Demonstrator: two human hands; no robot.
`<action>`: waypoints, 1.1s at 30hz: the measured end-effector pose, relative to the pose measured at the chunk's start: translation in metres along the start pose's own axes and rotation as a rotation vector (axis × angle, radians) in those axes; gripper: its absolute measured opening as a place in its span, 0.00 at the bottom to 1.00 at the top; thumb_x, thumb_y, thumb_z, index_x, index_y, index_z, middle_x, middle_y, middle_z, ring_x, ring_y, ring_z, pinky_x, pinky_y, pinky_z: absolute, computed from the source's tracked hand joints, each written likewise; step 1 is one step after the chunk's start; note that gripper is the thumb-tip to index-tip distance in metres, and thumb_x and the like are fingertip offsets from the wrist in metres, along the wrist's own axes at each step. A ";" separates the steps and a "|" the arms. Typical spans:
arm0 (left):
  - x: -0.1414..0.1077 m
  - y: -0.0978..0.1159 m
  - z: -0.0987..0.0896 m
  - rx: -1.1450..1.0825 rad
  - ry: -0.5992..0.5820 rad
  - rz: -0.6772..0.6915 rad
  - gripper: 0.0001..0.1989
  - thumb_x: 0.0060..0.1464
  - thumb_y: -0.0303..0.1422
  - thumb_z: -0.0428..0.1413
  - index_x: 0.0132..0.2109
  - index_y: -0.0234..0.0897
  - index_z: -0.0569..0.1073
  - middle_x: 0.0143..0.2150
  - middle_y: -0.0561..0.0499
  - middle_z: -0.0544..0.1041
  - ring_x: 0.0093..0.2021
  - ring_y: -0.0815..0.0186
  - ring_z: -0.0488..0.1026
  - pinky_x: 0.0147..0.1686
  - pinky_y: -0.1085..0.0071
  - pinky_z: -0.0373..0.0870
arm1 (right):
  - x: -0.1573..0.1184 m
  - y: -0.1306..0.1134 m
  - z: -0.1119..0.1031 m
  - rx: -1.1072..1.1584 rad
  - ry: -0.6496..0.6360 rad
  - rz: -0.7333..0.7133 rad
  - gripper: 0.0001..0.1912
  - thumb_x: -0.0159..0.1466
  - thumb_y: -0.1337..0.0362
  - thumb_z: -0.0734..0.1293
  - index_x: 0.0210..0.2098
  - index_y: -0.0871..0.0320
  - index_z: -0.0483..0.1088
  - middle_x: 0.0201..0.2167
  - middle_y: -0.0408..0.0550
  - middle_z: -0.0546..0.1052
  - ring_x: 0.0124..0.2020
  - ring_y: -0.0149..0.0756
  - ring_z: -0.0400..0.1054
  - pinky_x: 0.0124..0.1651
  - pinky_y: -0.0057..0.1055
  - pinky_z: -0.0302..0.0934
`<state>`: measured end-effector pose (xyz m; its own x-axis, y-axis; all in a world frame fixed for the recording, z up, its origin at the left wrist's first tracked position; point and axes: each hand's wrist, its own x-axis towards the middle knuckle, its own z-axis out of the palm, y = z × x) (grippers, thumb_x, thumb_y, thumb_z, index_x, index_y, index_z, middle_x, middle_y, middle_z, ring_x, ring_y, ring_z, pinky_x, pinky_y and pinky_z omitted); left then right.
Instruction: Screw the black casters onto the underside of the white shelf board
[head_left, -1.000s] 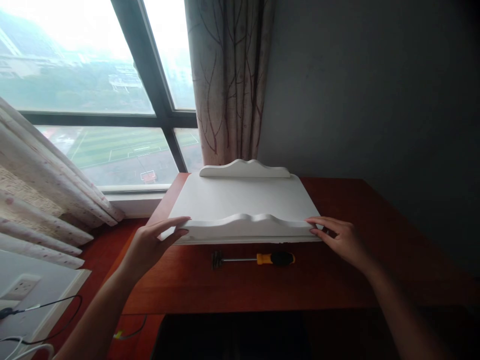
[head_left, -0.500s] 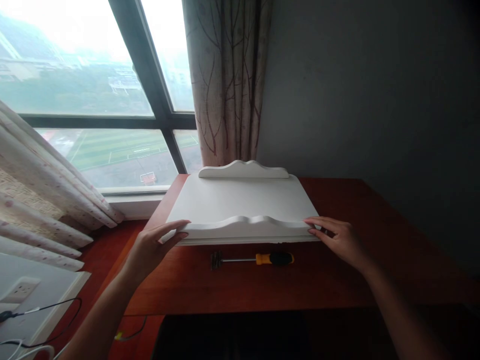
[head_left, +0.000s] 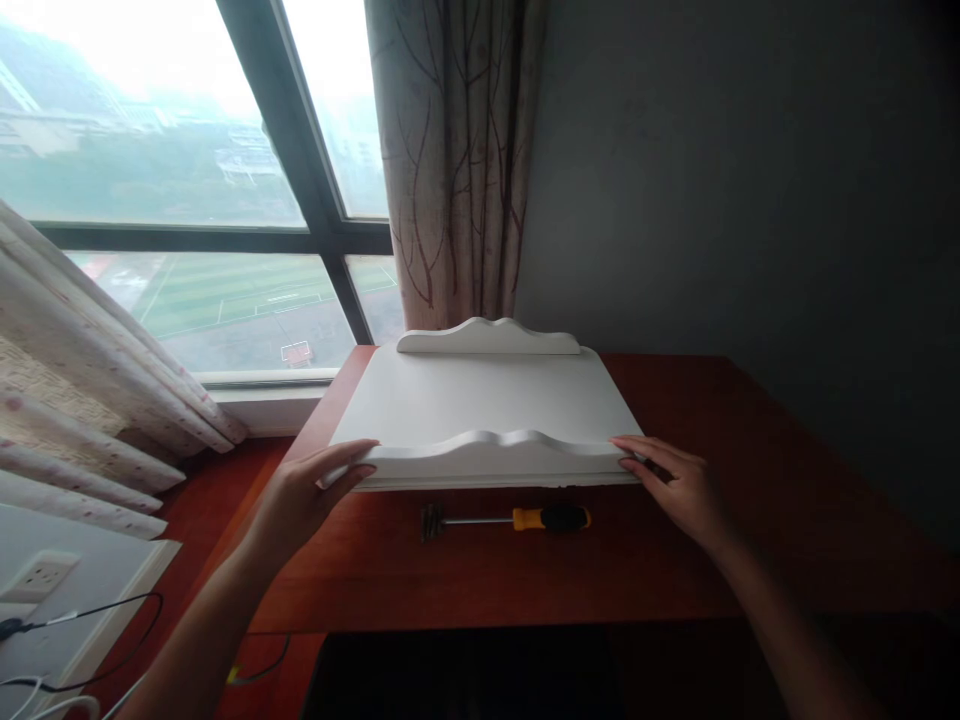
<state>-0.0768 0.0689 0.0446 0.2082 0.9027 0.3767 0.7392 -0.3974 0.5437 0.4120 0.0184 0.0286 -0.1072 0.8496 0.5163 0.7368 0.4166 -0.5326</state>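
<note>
Head view: near white rail [head_left: 495,459] lies between left hand [head_left: 298,492] and right hand [head_left: 681,484], each grip clamped on 1 end

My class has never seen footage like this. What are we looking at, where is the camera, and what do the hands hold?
There is no machine here, only a person's bare hands. The view comes from a camera worn on the head, looking forward and down. The left hand and right hand pinch opposite ends of the near wavy board, at the near edge of a white panel. A far wavy board stands at its other end. On the brown table, closer to the person, lies a screwdriver; small dark pieces sit by its tip.
</note>
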 end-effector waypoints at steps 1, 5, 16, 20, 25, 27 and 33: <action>0.000 0.000 0.000 0.005 -0.003 0.005 0.20 0.58 0.49 0.58 0.49 0.41 0.81 0.42 0.48 0.84 0.37 0.60 0.81 0.38 0.70 0.77 | 0.000 0.000 0.001 0.001 0.006 -0.003 0.13 0.69 0.60 0.66 0.51 0.48 0.78 0.49 0.46 0.81 0.50 0.43 0.77 0.55 0.42 0.72; 0.000 0.003 -0.003 0.003 -0.005 0.045 0.20 0.57 0.48 0.60 0.51 0.42 0.80 0.47 0.48 0.83 0.43 0.59 0.81 0.35 0.74 0.76 | 0.000 -0.004 -0.001 0.016 0.009 -0.012 0.13 0.69 0.61 0.66 0.52 0.48 0.77 0.50 0.46 0.81 0.50 0.42 0.77 0.55 0.41 0.72; 0.045 -0.054 -0.009 -0.081 0.106 -0.147 0.22 0.60 0.45 0.55 0.52 0.34 0.77 0.50 0.43 0.81 0.48 0.57 0.79 0.51 0.66 0.75 | 0.022 0.076 -0.006 -0.052 0.116 0.224 0.16 0.68 0.55 0.64 0.50 0.54 0.77 0.49 0.51 0.81 0.47 0.45 0.77 0.47 0.41 0.74; 0.074 -0.081 0.009 0.083 0.025 -0.160 0.27 0.59 0.40 0.53 0.62 0.35 0.71 0.49 0.42 0.81 0.44 0.58 0.81 0.45 0.67 0.77 | 0.043 0.109 0.011 -0.165 -0.018 0.145 0.22 0.68 0.61 0.61 0.58 0.57 0.73 0.58 0.54 0.75 0.57 0.48 0.72 0.59 0.47 0.68; 0.083 -0.087 0.020 0.239 -0.068 -0.009 0.29 0.60 0.35 0.47 0.68 0.44 0.64 0.69 0.47 0.65 0.58 0.51 0.74 0.52 0.60 0.73 | 0.053 0.120 0.022 -0.148 -0.109 0.108 0.27 0.70 0.64 0.54 0.65 0.47 0.66 0.65 0.42 0.69 0.66 0.42 0.62 0.68 0.45 0.57; 0.080 -0.087 0.020 0.251 -0.034 0.066 0.27 0.62 0.34 0.45 0.66 0.46 0.67 0.70 0.51 0.64 0.63 0.52 0.69 0.58 0.59 0.69 | 0.051 0.120 0.021 -0.159 -0.113 0.056 0.27 0.70 0.64 0.55 0.66 0.45 0.64 0.66 0.40 0.68 0.68 0.42 0.60 0.70 0.45 0.55; 0.071 -0.085 0.019 0.141 0.005 0.135 0.24 0.63 0.37 0.46 0.62 0.42 0.72 0.65 0.49 0.70 0.62 0.55 0.71 0.59 0.60 0.69 | 0.036 0.115 0.020 -0.233 -0.100 -0.077 0.27 0.70 0.66 0.56 0.68 0.49 0.62 0.66 0.46 0.67 0.66 0.46 0.62 0.67 0.50 0.60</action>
<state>-0.1126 0.1703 0.0104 0.3091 0.8417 0.4427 0.7872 -0.4876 0.3775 0.4801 0.1035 -0.0275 -0.2259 0.8511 0.4739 0.8565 0.4053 -0.3197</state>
